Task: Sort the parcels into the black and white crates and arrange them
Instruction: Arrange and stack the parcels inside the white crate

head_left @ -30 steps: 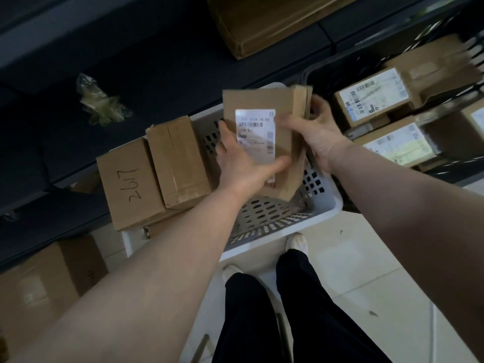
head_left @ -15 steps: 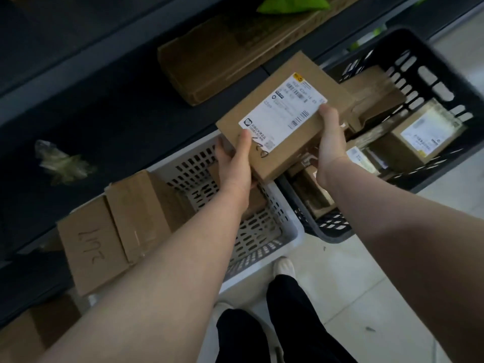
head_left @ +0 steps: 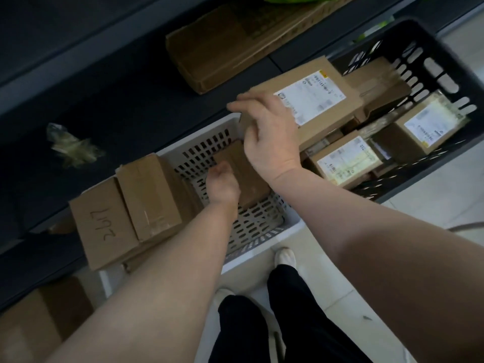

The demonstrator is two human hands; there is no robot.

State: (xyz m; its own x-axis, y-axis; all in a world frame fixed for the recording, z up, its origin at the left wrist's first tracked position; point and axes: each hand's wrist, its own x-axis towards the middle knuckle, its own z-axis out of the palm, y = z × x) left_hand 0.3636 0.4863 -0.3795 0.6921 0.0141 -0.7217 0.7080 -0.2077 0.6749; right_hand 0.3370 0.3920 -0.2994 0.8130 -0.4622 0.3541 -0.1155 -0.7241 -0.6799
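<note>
From the head camera, I saw my right hand [head_left: 269, 142] spread over the near-left corner of a labelled parcel [head_left: 314, 106], fingers curled down over its edge and gripping it; the parcel lay tilted across the left end of the black crate [head_left: 442, 48], its white label facing up, resting on the parcels below. My left hand [head_left: 222, 183] was down inside the white crate [head_left: 262, 239], loosely cupped and half open, just beside a plain brown parcel [head_left: 243, 176] that leaned against the crate's far-right inner wall; I could not tell whether the fingers actually touched it or held anything. In the black crate lay a parcel with a yellowish label [head_left: 345, 159] near the front, another labelled parcel [head_left: 424, 129] to the right of it, and an unlabelled brown box [head_left: 379, 85] behind the one I gripped. At the left end of the white crate two cardboard boxes stood side by side, one with handwritten digits [head_left: 102, 224], the other taped [head_left: 149, 197]. On the dark shelf [head_left: 117, 82] beyond lay a flat cardboard box [head_left: 235, 45] and a crumpled plastic wrapper [head_left: 73, 148]. My black trousers [head_left: 288, 323] showed at the bottom.
</note>
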